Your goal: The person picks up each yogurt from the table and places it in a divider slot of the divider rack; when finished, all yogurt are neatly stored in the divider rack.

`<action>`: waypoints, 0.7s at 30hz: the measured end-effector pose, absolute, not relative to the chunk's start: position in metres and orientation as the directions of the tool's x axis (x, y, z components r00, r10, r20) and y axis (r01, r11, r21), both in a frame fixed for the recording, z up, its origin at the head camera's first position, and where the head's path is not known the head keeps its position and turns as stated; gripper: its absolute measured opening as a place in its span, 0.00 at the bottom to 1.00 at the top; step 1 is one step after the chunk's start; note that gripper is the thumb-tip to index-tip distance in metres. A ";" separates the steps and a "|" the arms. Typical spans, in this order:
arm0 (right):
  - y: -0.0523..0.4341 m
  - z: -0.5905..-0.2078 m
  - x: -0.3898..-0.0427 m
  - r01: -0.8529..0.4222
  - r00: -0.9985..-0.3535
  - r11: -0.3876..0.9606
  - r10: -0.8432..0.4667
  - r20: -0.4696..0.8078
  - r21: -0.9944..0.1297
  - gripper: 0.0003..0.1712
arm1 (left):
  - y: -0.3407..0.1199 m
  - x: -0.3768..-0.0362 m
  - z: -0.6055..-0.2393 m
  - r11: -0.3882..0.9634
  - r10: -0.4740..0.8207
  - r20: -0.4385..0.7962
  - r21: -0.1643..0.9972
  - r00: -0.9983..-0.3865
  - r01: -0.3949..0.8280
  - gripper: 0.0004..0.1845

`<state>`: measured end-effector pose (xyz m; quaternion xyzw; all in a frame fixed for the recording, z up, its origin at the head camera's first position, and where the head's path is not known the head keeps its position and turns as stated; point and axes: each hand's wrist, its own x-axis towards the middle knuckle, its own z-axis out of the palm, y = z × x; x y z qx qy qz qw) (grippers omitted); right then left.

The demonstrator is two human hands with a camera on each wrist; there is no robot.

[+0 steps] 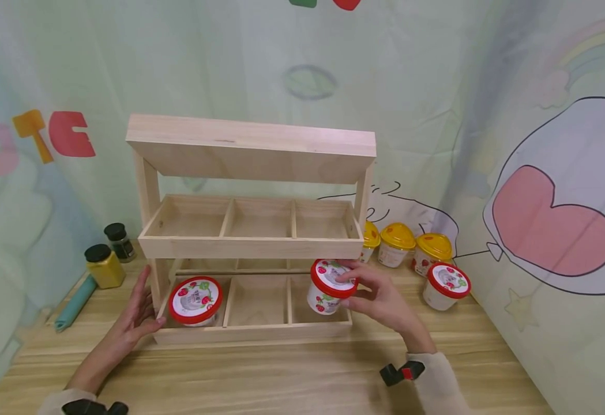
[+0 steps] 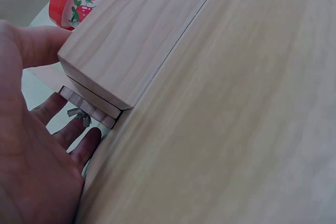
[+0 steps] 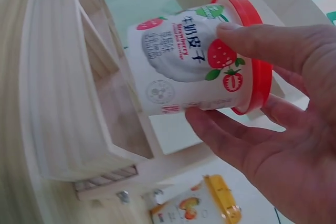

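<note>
My right hand (image 1: pixel 380 294) pinches a white ice cream cup (image 3: pixel 184 61) with a red lid and strawberry print, thumb and fingers on its sides. In the head view this cup (image 1: pixel 324 301) is tilted over the right compartment of the lower tray (image 1: pixel 260 333). The two-tier wooden rack (image 1: pixel 250 249) has three compartments per tray. Another red-lidded cup (image 1: pixel 194 301) sits in the lower left compartment. My left hand (image 1: pixel 135 314) rests against the rack's lower left end, thumb at the tray's front corner, other fingers along the side.
Right of the rack stand another red-lidded cup (image 1: pixel 446 285) and several yellow-lidded cups (image 1: pixel 397 245). At left are a yellow jar (image 1: pixel 106 268), a dark jar (image 1: pixel 120 242) and a teal roll (image 1: pixel 75 302). A printed curtain (image 1: pixel 250 69) hangs behind the wooden table (image 1: pixel 260 380).
</note>
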<state>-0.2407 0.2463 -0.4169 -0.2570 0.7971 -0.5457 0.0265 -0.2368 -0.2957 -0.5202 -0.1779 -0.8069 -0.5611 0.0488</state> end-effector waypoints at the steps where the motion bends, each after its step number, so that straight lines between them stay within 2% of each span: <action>1: 0.245 -0.418 -0.241 -0.379 -0.867 0.268 -0.437 0.239 -0.886 0.23 | -0.296 -0.237 -0.520 0.304 0.234 0.280 0.888 -0.931 0.344 0.62; 8: 0.233 -0.427 -0.244 -0.368 -0.852 0.201 -0.464 0.243 -0.908 0.28 | -0.296 -0.236 -0.521 0.313 0.230 0.283 0.885 -0.931 0.346 0.61; 21: 0.214 -0.426 -0.246 -0.310 -0.861 0.172 -0.469 0.199 -0.935 0.33 | -0.296 -0.234 -0.518 0.338 0.226 0.246 0.888 -0.943 0.312 0.62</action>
